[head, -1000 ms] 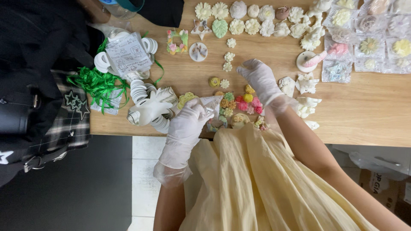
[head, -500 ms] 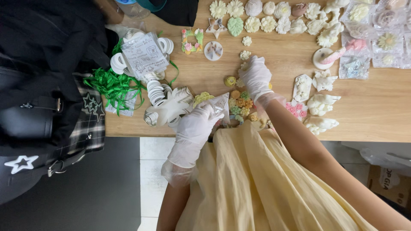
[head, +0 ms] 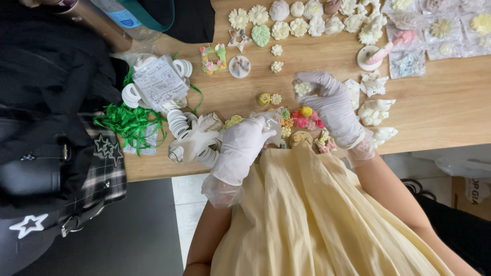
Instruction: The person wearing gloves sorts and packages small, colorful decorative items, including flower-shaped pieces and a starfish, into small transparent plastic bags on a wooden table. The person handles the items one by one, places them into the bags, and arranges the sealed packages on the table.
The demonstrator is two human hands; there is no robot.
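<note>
Pinching one small cream flower (head: pixel 302 88) between curled fingertips, the gloved right hand (head: pixel 333 108) hovers above a cluster of coloured flowers (head: pixel 305 118) near the wooden table's (head: pixel 450 112) front edge. The gloved left hand (head: pixel 244 144) closes around one small clear bag (head: pixel 272 124), just beside two yellow flowers (head: pixel 269 98).

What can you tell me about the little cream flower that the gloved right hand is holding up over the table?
The small flower is pale cream, with bumpy, clustered petals, and looks moulded, like soap or clay. It is pinched between the fingertips of the right hand, which wears a thin whitish glove. It sits above the wooden table, just beyond a heap of pink, yellow and red pieces. Two similar loose flowers lie farther up the table. Its underside is hidden by the fingers.
</note>
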